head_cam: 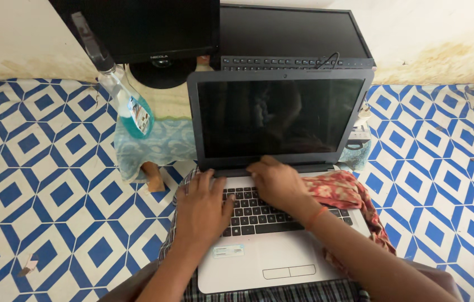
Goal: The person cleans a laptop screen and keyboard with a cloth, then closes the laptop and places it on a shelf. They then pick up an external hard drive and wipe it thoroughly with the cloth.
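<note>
Blue-liquid spray bottle [130, 106] stands left of the laptop [273, 184]. Left hand [200, 210] lies flat on its keyboard, gripping nothing — right hand [279, 184] likewise, fingers spread over the keys, red cloth [354, 196] just right.

A black monitor [147, 28] stands at eleven o'clock, with a second dark laptop [293, 36] at twelve. A spray bottle of blue-green liquid [130, 106] leans by a pale blue cloth [158, 145]. Blue-and-white patterned floor tiles [41, 168] spread out at nine and three.

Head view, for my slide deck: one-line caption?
Both hands, left and right, rest on a dark-screened laptop above blue-and-white tiles.
</note>
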